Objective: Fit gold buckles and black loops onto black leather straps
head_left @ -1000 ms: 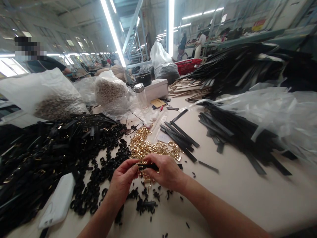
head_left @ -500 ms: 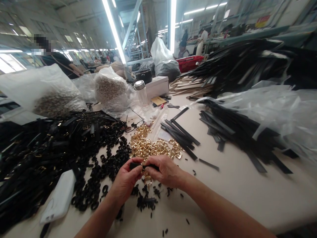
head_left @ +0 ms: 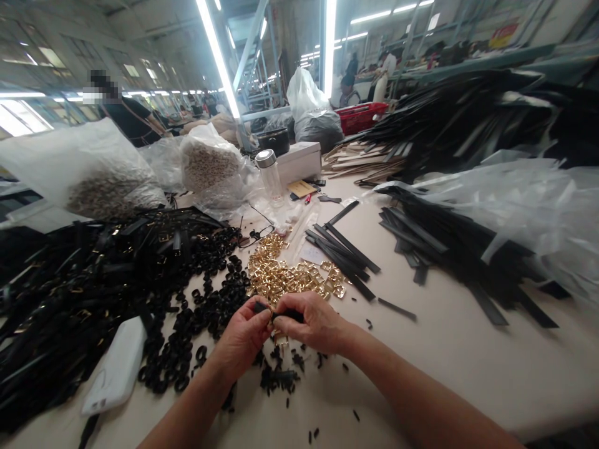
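Shifted strap (head_left: 291,315), long axis sideways

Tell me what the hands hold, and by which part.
The left hand and right hand pinch a narrow, black, leather-like strip at adjacent spots along its length; they hide too much to place these exactly.

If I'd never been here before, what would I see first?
Probably the shiny heap of gold buckles in the middle of the table, just beyond the left hand and right hand, which pinch a small black strip. Next might be the big dark pile of straps spread along the left side. High up, a bright light tube slants down behind the table.
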`<state>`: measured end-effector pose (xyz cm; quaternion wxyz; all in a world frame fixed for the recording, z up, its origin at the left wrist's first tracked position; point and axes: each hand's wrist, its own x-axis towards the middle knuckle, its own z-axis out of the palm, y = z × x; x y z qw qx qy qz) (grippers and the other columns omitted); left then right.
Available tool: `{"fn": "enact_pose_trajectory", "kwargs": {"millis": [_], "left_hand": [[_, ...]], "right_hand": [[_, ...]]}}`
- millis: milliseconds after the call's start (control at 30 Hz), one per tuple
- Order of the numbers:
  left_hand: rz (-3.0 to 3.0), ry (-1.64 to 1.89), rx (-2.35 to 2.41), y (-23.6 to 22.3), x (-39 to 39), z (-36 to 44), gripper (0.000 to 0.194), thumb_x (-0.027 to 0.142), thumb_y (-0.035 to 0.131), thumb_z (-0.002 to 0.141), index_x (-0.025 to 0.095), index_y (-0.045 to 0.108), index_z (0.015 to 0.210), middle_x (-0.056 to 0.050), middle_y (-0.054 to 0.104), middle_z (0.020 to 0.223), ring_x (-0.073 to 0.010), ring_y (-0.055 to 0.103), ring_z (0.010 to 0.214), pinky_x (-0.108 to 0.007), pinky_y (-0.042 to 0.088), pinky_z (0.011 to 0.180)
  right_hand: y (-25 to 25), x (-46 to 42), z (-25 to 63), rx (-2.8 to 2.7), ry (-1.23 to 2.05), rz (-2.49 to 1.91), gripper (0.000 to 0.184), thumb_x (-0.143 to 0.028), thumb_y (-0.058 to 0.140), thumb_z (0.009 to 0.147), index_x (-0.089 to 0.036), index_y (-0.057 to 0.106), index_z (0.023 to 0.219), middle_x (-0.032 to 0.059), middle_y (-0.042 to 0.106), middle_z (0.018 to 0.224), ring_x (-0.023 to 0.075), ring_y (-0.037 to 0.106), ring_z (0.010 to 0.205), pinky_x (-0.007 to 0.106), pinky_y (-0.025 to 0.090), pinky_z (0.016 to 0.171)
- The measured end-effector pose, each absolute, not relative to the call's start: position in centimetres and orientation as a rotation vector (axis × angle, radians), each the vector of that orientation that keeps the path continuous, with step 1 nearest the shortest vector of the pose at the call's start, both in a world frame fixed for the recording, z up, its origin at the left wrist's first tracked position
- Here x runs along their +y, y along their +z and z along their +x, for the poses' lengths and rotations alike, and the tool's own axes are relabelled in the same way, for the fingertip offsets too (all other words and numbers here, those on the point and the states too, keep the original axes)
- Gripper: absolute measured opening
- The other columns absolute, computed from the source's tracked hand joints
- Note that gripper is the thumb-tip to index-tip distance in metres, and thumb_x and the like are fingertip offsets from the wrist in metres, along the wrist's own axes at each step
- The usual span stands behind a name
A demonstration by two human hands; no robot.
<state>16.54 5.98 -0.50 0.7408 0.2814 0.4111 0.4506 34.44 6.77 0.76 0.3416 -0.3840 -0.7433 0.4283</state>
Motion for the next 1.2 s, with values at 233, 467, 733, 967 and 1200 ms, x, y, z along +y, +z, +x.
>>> {"fn": "enact_pose_trajectory", "kwargs": {"millis": [233, 467, 733, 967, 1200], "left_hand": [[0.765, 1.016, 0.944, -0.77, 5.76, 16.68, 0.023, 0.025, 0.081, 0.068, 0.018, 0.06, 0.073, 0.003, 0.062, 0.069, -0.0094, 0.058, 0.061, -0.02, 0.048, 0.061], [0.777, 1.024, 0.947, -0.15, 5.52, 16.79, 0.02, 0.027, 0.079, 0.066, 0.014, 0.069, 0.079, -0.002, 0.067, 0.074, -0.0121, 0.06, 0.067, -0.023, 0.05, 0.066], [0.777, 1.042, 0.978, -0.42, 5.66, 16.74, 0.021, 0.024, 0.084, 0.064, 0.014, 0.071, 0.078, -0.001, 0.067, 0.071, -0.0095, 0.06, 0.064, -0.02, 0.049, 0.063], [0.733, 1.041, 0.922, -0.8, 5.78, 16.5, 0.018, 0.02, 0.083, 0.066, 0.016, 0.071, 0.079, -0.002, 0.071, 0.078, -0.0114, 0.065, 0.073, -0.022, 0.052, 0.074], [0.773, 1.059, 0.933, -0.37, 5.37, 16.56, 0.023, 0.025, 0.084, 0.065, 0.016, 0.072, 0.082, -0.003, 0.072, 0.078, -0.0119, 0.064, 0.069, -0.022, 0.052, 0.068]], "right_hand": [[0.05, 6.8, 34.2, -1.844, 1.184, -1.014, 0.015, -0.026, 0.063, 0.083, -0.017, 0.065, 0.072, -0.0042, 0.062, 0.06, 0.0071, 0.053, 0.053, 0.016, 0.037, 0.05], [0.65, 6.95, 34.27, -1.904, 0.9, -1.137, 0.017, -0.022, 0.064, 0.078, -0.017, 0.06, 0.062, -0.0061, 0.052, 0.054, 0.0065, 0.044, 0.051, 0.018, 0.03, 0.049], [0.9, 6.89, 34.38, -1.95, 0.78, -1.161, 0.016, -0.02, 0.065, 0.077, -0.018, 0.058, 0.063, -0.0055, 0.054, 0.058, 0.0076, 0.046, 0.054, 0.02, 0.029, 0.053], [0.46, 7.13, 34.64, -1.933, 0.849, -1.089, 0.023, -0.03, 0.066, 0.083, -0.017, 0.06, 0.065, -0.0054, 0.053, 0.058, 0.0073, 0.046, 0.055, 0.019, 0.029, 0.053], [0.42, 6.99, 34.54, -1.942, 0.922, -1.11, 0.018, -0.03, 0.065, 0.083, -0.018, 0.063, 0.069, -0.0058, 0.055, 0.057, 0.007, 0.048, 0.054, 0.018, 0.03, 0.053]]}}
